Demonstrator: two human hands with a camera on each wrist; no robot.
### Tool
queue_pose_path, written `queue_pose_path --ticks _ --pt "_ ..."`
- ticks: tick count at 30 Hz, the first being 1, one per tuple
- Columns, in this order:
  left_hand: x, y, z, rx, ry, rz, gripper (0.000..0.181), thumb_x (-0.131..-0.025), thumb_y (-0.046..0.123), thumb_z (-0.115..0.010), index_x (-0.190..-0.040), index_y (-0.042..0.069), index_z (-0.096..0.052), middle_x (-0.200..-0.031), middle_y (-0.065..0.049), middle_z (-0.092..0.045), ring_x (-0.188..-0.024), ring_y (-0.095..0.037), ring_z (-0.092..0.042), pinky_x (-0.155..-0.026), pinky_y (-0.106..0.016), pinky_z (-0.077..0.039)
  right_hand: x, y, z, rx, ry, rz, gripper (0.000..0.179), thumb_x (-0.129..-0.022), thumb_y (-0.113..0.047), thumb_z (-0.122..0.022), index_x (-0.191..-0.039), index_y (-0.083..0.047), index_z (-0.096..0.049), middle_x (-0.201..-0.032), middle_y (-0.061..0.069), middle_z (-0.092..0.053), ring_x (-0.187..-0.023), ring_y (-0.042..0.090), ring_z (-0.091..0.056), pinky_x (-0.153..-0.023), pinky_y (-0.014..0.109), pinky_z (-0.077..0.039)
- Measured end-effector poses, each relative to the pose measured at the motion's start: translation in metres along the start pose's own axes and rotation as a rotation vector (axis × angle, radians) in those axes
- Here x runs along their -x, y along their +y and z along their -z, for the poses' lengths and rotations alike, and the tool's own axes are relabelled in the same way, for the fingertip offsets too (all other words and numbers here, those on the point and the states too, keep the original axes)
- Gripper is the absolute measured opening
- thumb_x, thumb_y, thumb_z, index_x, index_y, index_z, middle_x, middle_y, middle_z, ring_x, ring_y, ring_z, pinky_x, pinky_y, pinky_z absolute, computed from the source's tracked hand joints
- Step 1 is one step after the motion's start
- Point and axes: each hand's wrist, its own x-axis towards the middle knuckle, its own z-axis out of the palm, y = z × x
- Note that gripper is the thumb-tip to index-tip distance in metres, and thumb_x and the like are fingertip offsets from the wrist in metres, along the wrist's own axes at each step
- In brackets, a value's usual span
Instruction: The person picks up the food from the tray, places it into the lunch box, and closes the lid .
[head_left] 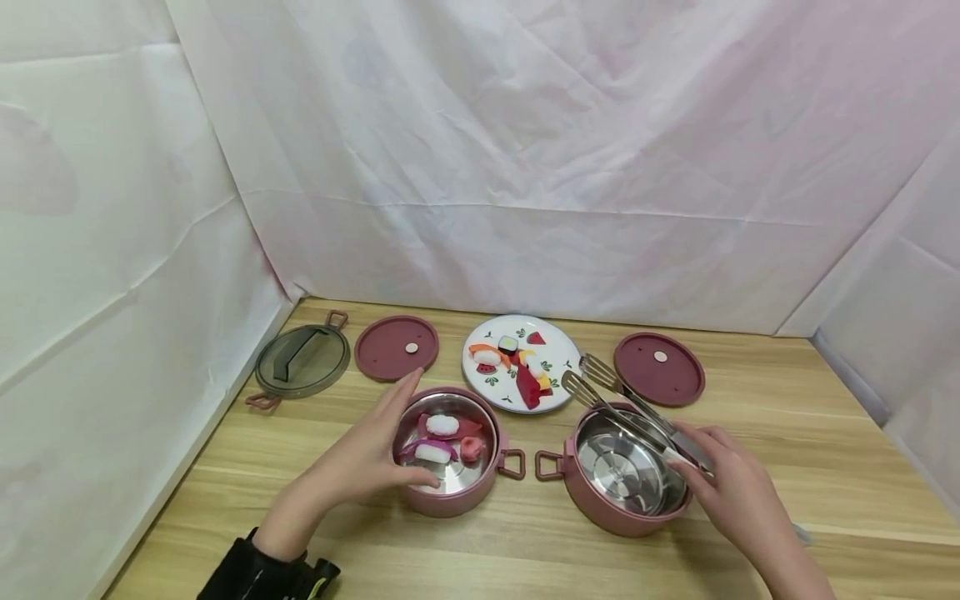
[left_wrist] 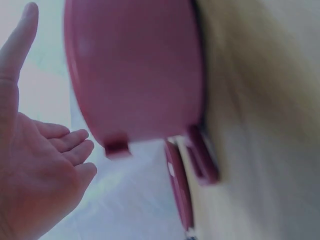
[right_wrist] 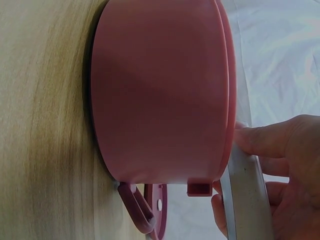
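My left hand [head_left: 375, 450] is spread beside the left pink pot [head_left: 459, 505], with straight fingers at its far rim and the thumb over the near rim. The left wrist view shows the open palm next to the pot's outer wall [left_wrist: 135, 75]. Inside lie toy sushi pieces [head_left: 442, 426] and a small pink roll-shaped piece [head_left: 472, 449]. My right hand [head_left: 720, 483] grips metal tongs [head_left: 630, 421] with slotted tips, slanting above the right pink pot [head_left: 600, 508]. That pot's steel inside shows no food. The tongs' two tips stand apart, near the plate.
A white plate [head_left: 487, 396] with several toy food pieces sits behind the pots. Two round maroon lids [head_left: 382, 350] [head_left: 660, 379] flank it. A glass lid [head_left: 322, 371] with a dark handle lies far left. White cloth [head_left: 525, 167] hangs around the wooden table [head_left: 480, 567].
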Motion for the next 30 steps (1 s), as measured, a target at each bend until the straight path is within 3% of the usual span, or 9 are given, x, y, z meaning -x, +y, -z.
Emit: queue_pose_path --ticks 7,12,16,25,30 --pt "-0.018 0.043 -0.009 0.038 -0.003 -0.061 0.125 -0.070 0.045 -0.089 -0.162 0.020 -0.008 -0.169 -0.006 -0.013 -0.155 -0.030 -0.017 -0.122 -0.055 -0.028 0.002 0.001 0.001 0.001 -0.005 -0.014 0.049 -0.077 -0.011 -0.083 -0.122 0.000 -0.067 -0.102 0.016 -0.069 -0.090 0.037 -0.067 -0.072 0.057 -0.053" --pt "-0.033 0.077 -0.030 0.086 -0.055 -0.095 0.123 -0.072 0.052 -0.085 -0.161 0.033 -0.002 -0.169 0.006 -0.010 -0.155 -0.018 -0.016 -0.123 -0.048 -0.029 0.003 0.001 0.002 -0.014 -0.017 -0.034 0.049 -0.078 -0.012 -0.082 -0.123 0.000 -0.066 -0.105 0.017 -0.069 -0.094 0.040 -0.067 -0.076 0.060 -0.053" --pt "-0.044 0.098 -0.050 0.098 -0.081 -0.125 0.119 -0.074 0.054 -0.083 -0.161 0.030 -0.005 -0.168 0.008 -0.012 -0.155 -0.017 -0.018 -0.124 -0.045 -0.029 0.003 0.001 0.001 -0.021 -0.023 -0.043 0.049 -0.079 -0.013 -0.082 -0.123 0.000 -0.067 -0.105 0.017 -0.070 -0.094 0.039 -0.067 -0.076 0.060 -0.053" --pt "-0.062 0.118 -0.099 0.065 -0.112 -0.123 0.115 -0.076 0.057 -0.079 -0.161 0.017 -0.014 -0.168 -0.002 -0.019 -0.153 -0.020 -0.026 -0.121 -0.042 -0.034 0.002 -0.002 0.002 -0.019 -0.040 -0.050 0.048 -0.079 -0.013 -0.082 -0.123 0.000 -0.066 -0.106 0.018 -0.069 -0.096 0.041 -0.067 -0.076 0.060 -0.053" --pt "-0.068 0.122 -0.122 0.059 -0.106 -0.059 0.110 -0.078 0.055 -0.079 -0.160 0.013 -0.020 -0.168 -0.006 -0.019 -0.152 -0.025 -0.028 -0.121 -0.043 -0.034 0.000 -0.003 0.004 -0.018 -0.040 -0.044 0.049 -0.079 -0.013 -0.082 -0.124 0.000 -0.066 -0.107 0.019 -0.069 -0.096 0.042 -0.067 -0.077 0.061 -0.053"
